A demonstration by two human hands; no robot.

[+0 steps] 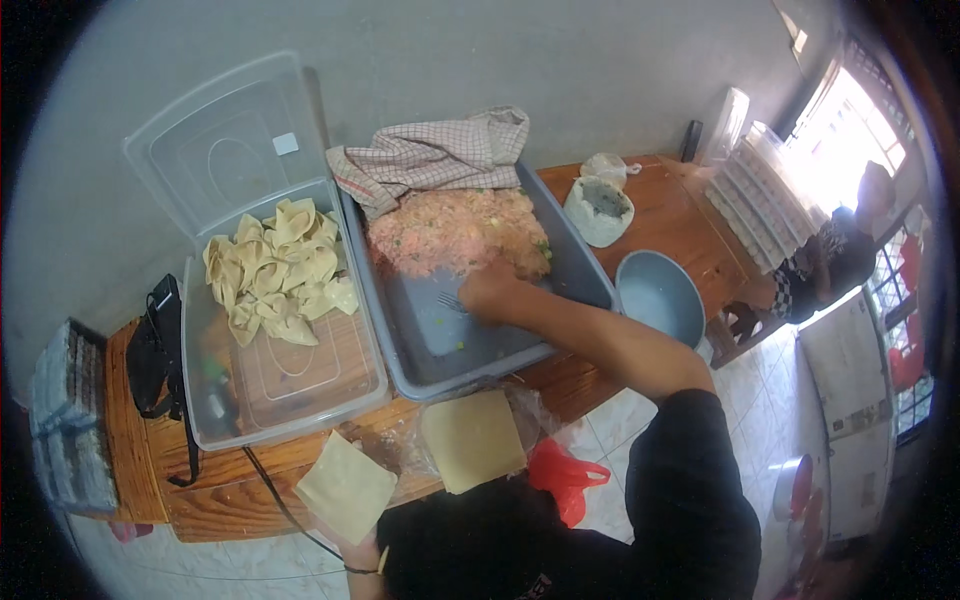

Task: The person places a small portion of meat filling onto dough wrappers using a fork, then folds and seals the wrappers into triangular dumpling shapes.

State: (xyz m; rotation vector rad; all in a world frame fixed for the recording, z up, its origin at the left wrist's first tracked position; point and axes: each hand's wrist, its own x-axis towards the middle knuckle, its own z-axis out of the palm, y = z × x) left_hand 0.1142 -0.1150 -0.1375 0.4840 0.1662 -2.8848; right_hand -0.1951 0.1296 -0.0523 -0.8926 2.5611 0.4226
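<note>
My right hand (491,292) is closed on a metal fork (450,302) at the near edge of the minced meat filling (457,232), inside a grey plastic tub (480,386). A checked cloth (442,157) covers the filling's far side. Low in the view, my left hand (352,536) holds a square dough wrapper (347,487) flat on it, mostly hiding the fingers. A stack of square wrappers (474,441) lies on plastic film between me and the tub. Folded dumplings (277,262) lie piled in a clear plastic box (285,435) to the left.
The clear lid (225,142) leans on the wall. A blue-grey bowl (660,300) and a white bag (598,210) stand right of the tub. A black bag (154,352) lies far left; a red plastic bag (566,480) is near me. Another person (832,255) is at far right, beside stacked trays (761,199).
</note>
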